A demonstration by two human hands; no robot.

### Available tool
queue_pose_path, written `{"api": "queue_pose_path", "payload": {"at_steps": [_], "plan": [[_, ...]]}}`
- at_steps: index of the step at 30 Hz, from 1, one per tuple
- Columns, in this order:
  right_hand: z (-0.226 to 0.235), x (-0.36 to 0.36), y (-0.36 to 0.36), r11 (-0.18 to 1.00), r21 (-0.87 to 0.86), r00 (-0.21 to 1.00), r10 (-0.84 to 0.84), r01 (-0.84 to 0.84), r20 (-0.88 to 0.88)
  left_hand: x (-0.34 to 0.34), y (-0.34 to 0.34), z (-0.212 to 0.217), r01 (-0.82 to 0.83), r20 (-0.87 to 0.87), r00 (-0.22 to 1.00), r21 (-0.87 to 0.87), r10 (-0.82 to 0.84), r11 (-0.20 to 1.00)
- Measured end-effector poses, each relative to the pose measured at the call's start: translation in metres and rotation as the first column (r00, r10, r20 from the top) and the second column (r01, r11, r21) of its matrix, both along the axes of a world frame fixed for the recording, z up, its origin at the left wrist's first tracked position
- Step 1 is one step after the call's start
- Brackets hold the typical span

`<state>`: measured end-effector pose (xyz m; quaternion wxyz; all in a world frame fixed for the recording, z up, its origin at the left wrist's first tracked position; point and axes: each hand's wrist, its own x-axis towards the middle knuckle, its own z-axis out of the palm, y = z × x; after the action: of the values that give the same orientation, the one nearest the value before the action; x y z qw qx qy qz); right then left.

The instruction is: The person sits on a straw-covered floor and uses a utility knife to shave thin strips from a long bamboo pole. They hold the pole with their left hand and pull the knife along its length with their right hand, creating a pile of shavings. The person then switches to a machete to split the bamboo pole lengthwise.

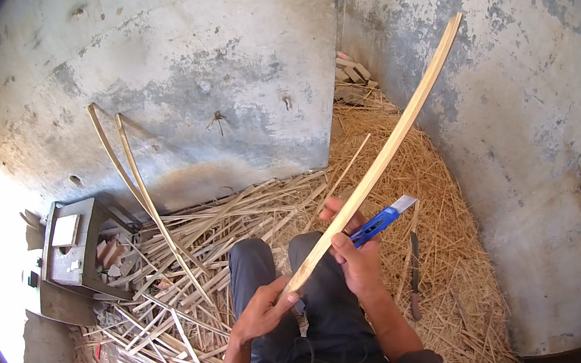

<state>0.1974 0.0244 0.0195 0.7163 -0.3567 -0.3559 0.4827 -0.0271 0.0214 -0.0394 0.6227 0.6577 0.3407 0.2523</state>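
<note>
A long pale strip of split wood or bamboo (392, 147) slants up and away to the right across my lap. My left hand (264, 312) is closed round its lower end, between my knees. Higher up the strip, my right hand (357, 258) grips a blue utility knife (375, 226) whose wide blade is extended and points up to the right. The fingers of that hand also pass behind the strip, partly hidden by it; whether they press on it I cannot tell.
Shavings (414, 190) are heaped on the right, where a long dark-bladed knife (413, 271) lies. Loose strips (249, 213) cover the floor to the left. Two bent strips (149, 199) rise toward the wall (194, 81). A grey box-like casing (78, 264) stands at the far left.
</note>
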Motion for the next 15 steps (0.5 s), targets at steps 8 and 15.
{"api": "queue_pose_path", "payload": {"at_steps": [8, 15], "plan": [[-0.02, 0.055, -0.021, 0.995, -0.026, 0.949, -0.089, 0.101, 0.304, 0.003, -0.002, 0.025, 0.164, 0.219, 0.972, -0.363, -0.087, 0.917], [-0.011, 0.064, -0.054, 0.98, -0.188, 0.895, 0.031, 0.059, 0.446, 0.008, -0.002, 0.033, 0.157, 0.237, 0.969, -0.367, -0.07, 0.917]]}}
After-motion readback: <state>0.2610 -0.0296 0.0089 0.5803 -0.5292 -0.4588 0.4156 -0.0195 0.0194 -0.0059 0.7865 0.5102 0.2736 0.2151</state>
